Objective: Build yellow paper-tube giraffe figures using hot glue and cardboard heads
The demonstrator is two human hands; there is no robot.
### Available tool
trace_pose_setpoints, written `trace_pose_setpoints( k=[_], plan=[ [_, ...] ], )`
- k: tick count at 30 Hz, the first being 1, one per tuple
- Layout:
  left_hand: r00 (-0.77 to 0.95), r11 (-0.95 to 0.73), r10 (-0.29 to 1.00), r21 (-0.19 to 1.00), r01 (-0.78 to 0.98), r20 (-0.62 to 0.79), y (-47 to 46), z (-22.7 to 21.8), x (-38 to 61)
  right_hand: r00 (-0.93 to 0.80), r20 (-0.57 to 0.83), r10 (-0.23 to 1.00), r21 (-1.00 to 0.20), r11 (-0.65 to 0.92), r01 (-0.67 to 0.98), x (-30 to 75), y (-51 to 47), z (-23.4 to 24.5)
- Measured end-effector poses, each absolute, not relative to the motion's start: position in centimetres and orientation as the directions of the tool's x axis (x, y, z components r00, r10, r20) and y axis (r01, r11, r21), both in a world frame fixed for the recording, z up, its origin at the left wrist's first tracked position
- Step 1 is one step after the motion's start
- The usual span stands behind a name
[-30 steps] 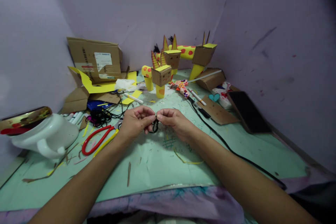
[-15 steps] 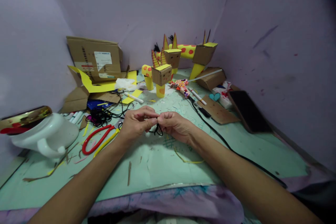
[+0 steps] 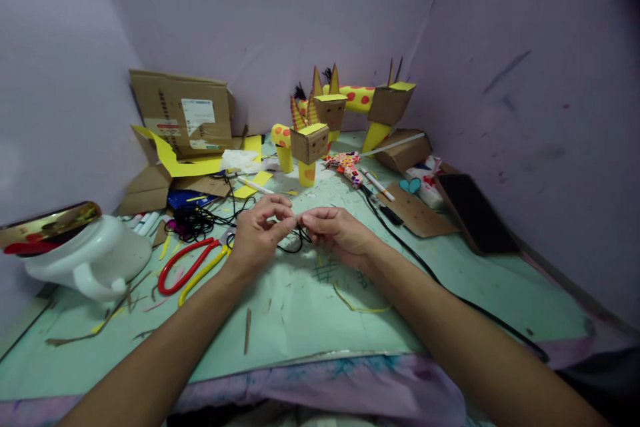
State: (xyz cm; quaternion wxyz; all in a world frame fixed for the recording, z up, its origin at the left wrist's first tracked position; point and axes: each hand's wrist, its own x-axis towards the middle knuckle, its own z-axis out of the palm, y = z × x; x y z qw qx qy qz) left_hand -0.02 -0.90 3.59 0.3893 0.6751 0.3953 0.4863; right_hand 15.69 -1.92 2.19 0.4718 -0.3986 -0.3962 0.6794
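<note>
My left hand [image 3: 259, 232] and my right hand [image 3: 336, 231] meet fingertip to fingertip over the green mat [image 3: 310, 307]. Both pinch a short loop of black string [image 3: 298, 237] that hangs between them just above the mat. More black string lies in a tangled pile [image 3: 193, 220] to the left. Red-handled scissors [image 3: 186, 264] lie just left of my left wrist.
Cardboard giraffe figures [image 3: 311, 140] with yellow spotted parts stand at the back centre. A torn cardboard box [image 3: 183, 113] sits back left, a white jug [image 3: 90, 257] at the left edge. A black cable [image 3: 450, 293] runs along the right, past a dark phone [image 3: 473, 212].
The hands stay together on the string, with small finger movements. The string loop has shifted slightly and now trails a little lower toward the mat.
</note>
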Motion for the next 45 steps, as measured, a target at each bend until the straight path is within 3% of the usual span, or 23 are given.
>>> trace_pose_setpoints(
  k=[5, 13, 18, 24, 33, 38, 45],
  plan=[
    [0.198, -0.330, 0.934, 0.930, 0.164, 0.297, -0.7, 3.7, -0.3, -0.114, -0.131, 0.985, -0.963, -0.153, -0.220, 16.4, -1.5, 2.3],
    [0.203, -0.379, 0.918, 0.904, 0.199, 0.340, -0.9, 3.5, -0.1, -0.376, 0.079, 0.923, -0.921, -0.077, -0.381, 15.0, -2.2, 1.7],
    [0.191, -0.316, 0.938, 0.940, 0.128, 0.289, -0.9, 3.4, 0.1, -0.303, -0.022, 0.953, -0.955, -0.109, -0.275, 14.9, -2.1, 1.4],
    [0.127, -0.306, 0.947, 0.949, 0.081, 0.295, -1.1, 3.3, 0.3, -0.302, -0.127, 0.945, -0.906, -0.235, -0.352, 14.9, -2.2, 1.9],
    [0.150, -0.228, 0.962, 0.973, -0.032, 0.230, -0.7, 3.4, 0.0, -0.199, -0.155, 0.968, -0.906, -0.219, -0.363, 15.2, -2.2, 2.1],
    [0.195, -0.178, 0.968, 0.981, 0.078, 0.160, -0.2, 4.1, -0.7, -0.242, -0.161, 0.957, -0.910, -0.239, -0.340, 15.4, -2.2, 2.1],
    [0.384, -0.340, 0.885, 0.930, 0.142, 0.264, -0.3, 4.4, -0.6, -0.293, -0.183, 0.938, -0.914, -0.273, -0.301, 15.3, -2.4, 2.4]
  ],
)
